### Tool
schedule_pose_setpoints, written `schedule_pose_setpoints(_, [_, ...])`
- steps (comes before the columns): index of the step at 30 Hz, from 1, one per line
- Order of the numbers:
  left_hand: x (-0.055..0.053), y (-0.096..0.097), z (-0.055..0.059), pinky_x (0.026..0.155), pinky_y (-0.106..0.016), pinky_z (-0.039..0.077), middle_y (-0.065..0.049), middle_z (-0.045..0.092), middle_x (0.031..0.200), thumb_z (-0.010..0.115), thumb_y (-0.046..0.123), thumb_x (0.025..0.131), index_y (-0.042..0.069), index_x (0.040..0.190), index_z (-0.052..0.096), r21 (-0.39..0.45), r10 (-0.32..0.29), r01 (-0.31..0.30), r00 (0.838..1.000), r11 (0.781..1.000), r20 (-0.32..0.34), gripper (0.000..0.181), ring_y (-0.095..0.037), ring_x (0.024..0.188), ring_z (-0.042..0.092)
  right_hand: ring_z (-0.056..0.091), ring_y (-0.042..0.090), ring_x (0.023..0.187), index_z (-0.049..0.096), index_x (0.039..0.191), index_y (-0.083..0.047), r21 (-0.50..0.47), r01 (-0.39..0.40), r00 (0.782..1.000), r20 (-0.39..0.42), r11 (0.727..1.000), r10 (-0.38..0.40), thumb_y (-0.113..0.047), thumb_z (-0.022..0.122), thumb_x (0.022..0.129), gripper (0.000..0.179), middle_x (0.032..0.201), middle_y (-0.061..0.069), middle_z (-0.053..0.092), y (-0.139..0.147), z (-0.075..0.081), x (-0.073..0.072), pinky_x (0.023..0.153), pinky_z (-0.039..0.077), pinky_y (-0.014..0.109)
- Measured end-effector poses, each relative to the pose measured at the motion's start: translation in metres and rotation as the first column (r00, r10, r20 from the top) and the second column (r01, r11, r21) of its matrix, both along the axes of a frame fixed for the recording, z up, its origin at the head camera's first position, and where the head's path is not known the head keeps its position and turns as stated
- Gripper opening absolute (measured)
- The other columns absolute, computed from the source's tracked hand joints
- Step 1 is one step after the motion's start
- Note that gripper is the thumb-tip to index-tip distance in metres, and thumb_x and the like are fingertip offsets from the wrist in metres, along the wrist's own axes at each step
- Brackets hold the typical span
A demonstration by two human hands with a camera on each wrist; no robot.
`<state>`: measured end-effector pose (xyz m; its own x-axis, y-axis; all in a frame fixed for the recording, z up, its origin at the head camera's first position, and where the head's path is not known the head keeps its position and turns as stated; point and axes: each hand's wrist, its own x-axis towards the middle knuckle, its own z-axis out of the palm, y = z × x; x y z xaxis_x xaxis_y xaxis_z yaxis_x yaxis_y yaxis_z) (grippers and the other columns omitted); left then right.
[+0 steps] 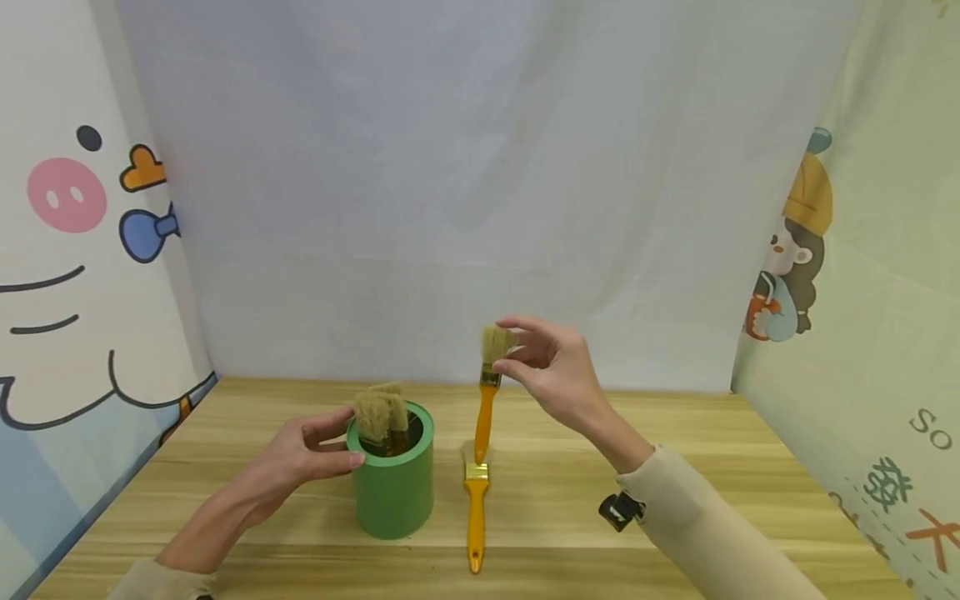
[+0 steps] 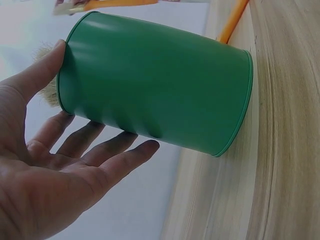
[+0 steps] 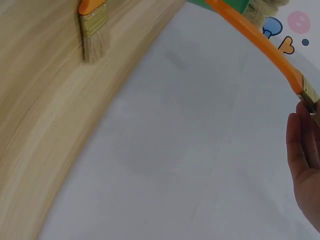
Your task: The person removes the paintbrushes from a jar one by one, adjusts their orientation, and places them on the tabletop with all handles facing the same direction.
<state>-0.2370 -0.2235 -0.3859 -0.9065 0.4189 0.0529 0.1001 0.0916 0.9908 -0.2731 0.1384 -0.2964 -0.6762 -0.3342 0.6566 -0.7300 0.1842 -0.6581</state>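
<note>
A green can (image 1: 393, 504) stands upright on the table, with several paintbrushes (image 1: 381, 414) in it, pale bristles up above the rim. My left hand (image 1: 302, 452) holds the can from the left, thumb at the near side of the rim and fingers along its wall. In the air right of the can, my right hand (image 1: 557, 375) pinches a paintbrush (image 1: 485, 421) near its bristles and metal band, its orange handle hanging down. Below it another paintbrush (image 1: 476, 518) lies on the table, bristles pointing away from me; the hanging handle's tip overlaps those bristles in the head view.
The wooden table (image 1: 675, 517) ends at a pale cloth backdrop (image 1: 465, 208). Printed cloths with cartoon figures hang at the left (image 1: 67, 333) and right (image 1: 862, 333). A small black device (image 1: 621, 511) sits at the right sleeve's cuff.
</note>
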Motion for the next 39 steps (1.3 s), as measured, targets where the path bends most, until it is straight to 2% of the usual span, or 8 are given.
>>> schedule_pose_setpoints(7, [0.0, 0.0, -0.001, 0.104, -0.043, 0.054, -0.033, 0.025, 0.166, 0.076, 0.014, 0.099, -0.005, 0.165, 0.022, 0.008, 0.0, 0.0, 1.0, 1.0, 0.001, 0.087, -0.052, 0.143, 0.042, 0.078, 0.023, 0.089, 0.071, 0.134, -0.005, 0.046, 0.038, 0.995, 0.093, 0.998, -0.043, 0.005, 0.082, 0.089, 0.047, 0.106, 0.012, 0.077, 0.015, -0.024, 0.002, 0.079, 0.063, 0.035])
schedule_pose_setpoints(15, [0.001, 0.001, 0.001, 0.104, -0.043, 0.054, -0.033, 0.025, 0.166, 0.077, 0.015, 0.098, -0.006, 0.165, 0.022, -0.001, 0.011, -0.011, 1.0, 1.0, 0.004, 0.089, -0.053, 0.145, 0.039, 0.077, 0.027, 0.091, 0.07, 0.135, -0.002, 0.07, 0.03, 0.969, 0.244, 0.997, -0.046, 0.004, 0.082, 0.089, 0.048, 0.109, 0.016, 0.076, 0.028, -0.05, 0.006, 0.079, 0.063, 0.035])
schedule_pose_setpoints(20, [0.001, 0.0, 0.0, 0.105, -0.044, 0.053, -0.033, 0.025, 0.166, 0.076, 0.014, 0.098, -0.005, 0.165, 0.021, 0.007, 0.003, -0.003, 1.0, 1.0, 0.001, 0.088, -0.052, 0.144, 0.039, 0.077, 0.03, 0.091, 0.068, 0.135, 0.003, 0.078, 0.011, 0.937, 0.348, 0.997, -0.037, 0.006, 0.081, 0.089, 0.048, 0.111, 0.021, 0.074, 0.034, -0.063, 0.004, 0.078, 0.064, 0.039])
schedule_pose_setpoints(24, [0.001, 0.0, 0.001, 0.104, -0.044, 0.054, -0.033, 0.024, 0.166, 0.076, 0.015, 0.098, -0.005, 0.165, 0.021, 0.006, 0.003, -0.003, 1.0, 1.0, 0.001, 0.089, -0.052, 0.144, 0.04, 0.077, 0.031, 0.091, 0.068, 0.135, 0.005, 0.103, -0.003, 0.901, 0.431, 0.995, -0.042, 0.005, 0.081, 0.089, 0.048, 0.114, 0.022, 0.07, 0.038, -0.073, 0.002, 0.077, 0.064, 0.04])
schedule_pose_setpoints(30, [0.001, 0.0, 0.001, 0.104, -0.043, 0.054, -0.033, 0.025, 0.166, 0.076, 0.014, 0.098, -0.006, 0.165, 0.022, 0.006, 0.005, -0.005, 1.0, 1.0, -0.002, 0.089, -0.052, 0.144, 0.04, 0.076, 0.033, 0.088, 0.065, 0.135, 0.009, 0.071, -0.049, 0.849, 0.528, 0.996, 0.004, 0.009, 0.08, 0.089, 0.049, 0.111, 0.024, 0.064, 0.043, -0.084, -0.003, 0.083, 0.062, 0.057])
schedule_pose_setpoints(33, [0.001, 0.0, 0.001, 0.104, -0.043, 0.054, -0.033, 0.025, 0.166, 0.076, 0.014, 0.098, -0.006, 0.164, 0.022, 0.004, 0.005, -0.005, 1.0, 1.0, -0.001, 0.088, -0.052, 0.144, 0.041, 0.076, 0.032, 0.087, 0.063, 0.136, 0.012, 0.048, -0.068, 0.835, 0.549, 0.997, 0.03, 0.011, 0.078, 0.089, 0.049, 0.108, 0.023, 0.063, 0.044, -0.089, -0.006, 0.083, 0.061, 0.059])
schedule_pose_setpoints(39, [0.001, 0.0, 0.002, 0.105, -0.044, 0.053, -0.031, 0.023, 0.167, 0.076, 0.015, 0.098, -0.005, 0.165, 0.022, -0.004, 0.009, -0.009, 1.0, 1.0, 0.003, 0.088, -0.052, 0.145, 0.039, 0.076, 0.033, 0.086, 0.06, 0.137, 0.013, 0.032, -0.086, 0.816, 0.575, 0.996, 0.052, 0.015, 0.075, 0.089, 0.05, 0.104, 0.025, 0.063, 0.046, -0.098, -0.012, 0.082, 0.062, 0.056])
